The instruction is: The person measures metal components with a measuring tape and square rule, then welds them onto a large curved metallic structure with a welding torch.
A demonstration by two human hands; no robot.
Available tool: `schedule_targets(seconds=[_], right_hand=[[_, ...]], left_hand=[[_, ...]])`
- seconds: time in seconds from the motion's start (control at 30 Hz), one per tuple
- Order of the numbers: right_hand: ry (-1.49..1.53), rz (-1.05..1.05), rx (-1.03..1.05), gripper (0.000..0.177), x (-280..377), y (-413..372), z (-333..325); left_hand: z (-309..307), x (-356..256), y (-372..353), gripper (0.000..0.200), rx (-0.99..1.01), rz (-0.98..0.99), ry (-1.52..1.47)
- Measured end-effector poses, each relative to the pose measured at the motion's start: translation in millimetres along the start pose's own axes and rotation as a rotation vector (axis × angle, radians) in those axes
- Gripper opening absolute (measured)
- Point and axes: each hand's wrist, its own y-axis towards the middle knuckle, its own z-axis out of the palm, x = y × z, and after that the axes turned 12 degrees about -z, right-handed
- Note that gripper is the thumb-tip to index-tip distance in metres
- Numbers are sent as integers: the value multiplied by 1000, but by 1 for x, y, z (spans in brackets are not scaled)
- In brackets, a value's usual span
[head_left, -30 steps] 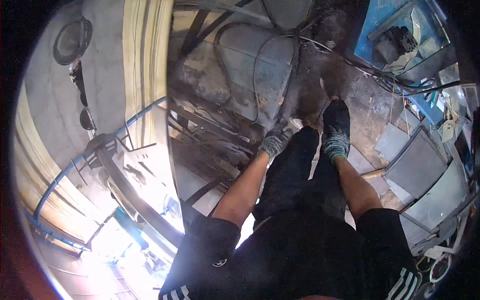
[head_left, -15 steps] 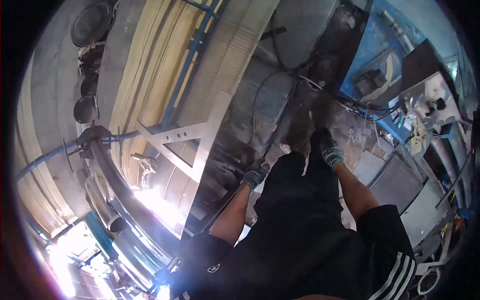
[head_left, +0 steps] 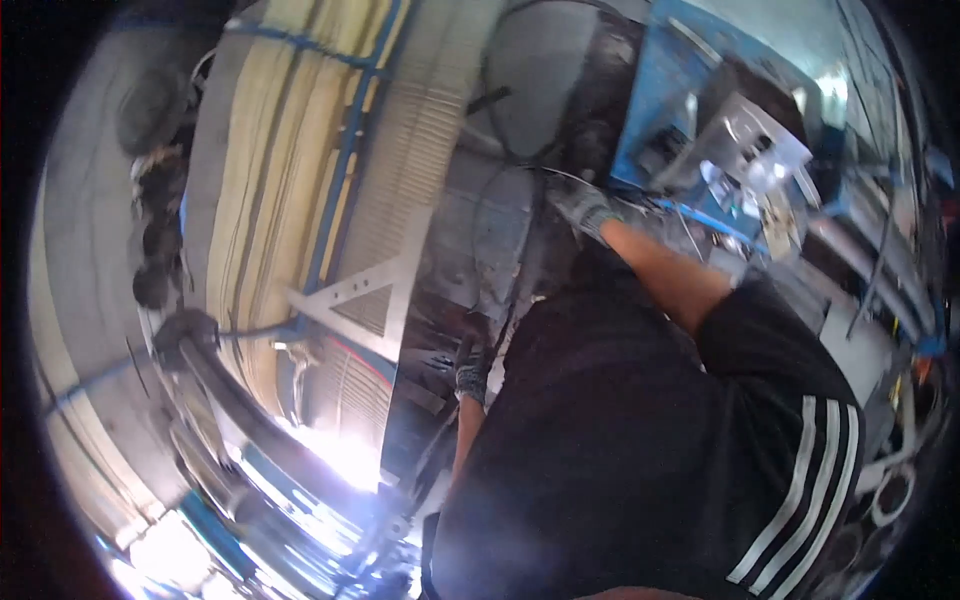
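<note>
My left hand (head_left: 472, 368), in a grey knitted work glove, is low beside the dark metal side of the machine. Its fingers point up and are smeared by motion. My right hand (head_left: 588, 208), in a matching glove, reaches forward at the foot of a grey metal panel (head_left: 535, 70). A thin pale cable (head_left: 562, 174) runs right by its fingertips, which are blurred; I cannot tell whether they grip it. A dark cable (head_left: 505, 150) hangs in a loop against the panel nearby.
A triangular metal bracket (head_left: 365, 295) juts out at left, beside a ribbed grey panel (head_left: 415, 150). Blue pipes (head_left: 345, 160) run along cream sheets. At right, a blue board (head_left: 650, 75) stands near a metal plate (head_left: 755, 145) and scattered scrap. Bright glare fills the lower left.
My right hand has moved forward and left, from beside my leg to near the pale cable. My left hand has shifted slightly left. The whole view has turned, and my body leans further forward.
</note>
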Motion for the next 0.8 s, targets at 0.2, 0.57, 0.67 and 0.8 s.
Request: schedule_targets(seconds=[0.2,0.57,0.67,0.8], right_hand=[[-263,-286,247,37,79,45,-62],[406,-110,-160,34,123,9,-127],[349,-52,-63,40,129,17,-150],[145,-171,-108,38,124,30,-168]], left_hand=[[-12,-67,-24,43,53,-268,111],[-16,-139,-11,49,-409,820,687],[-8,-122,0,51,-340,620,719],[1,-85,2,49,-297,354,855]])
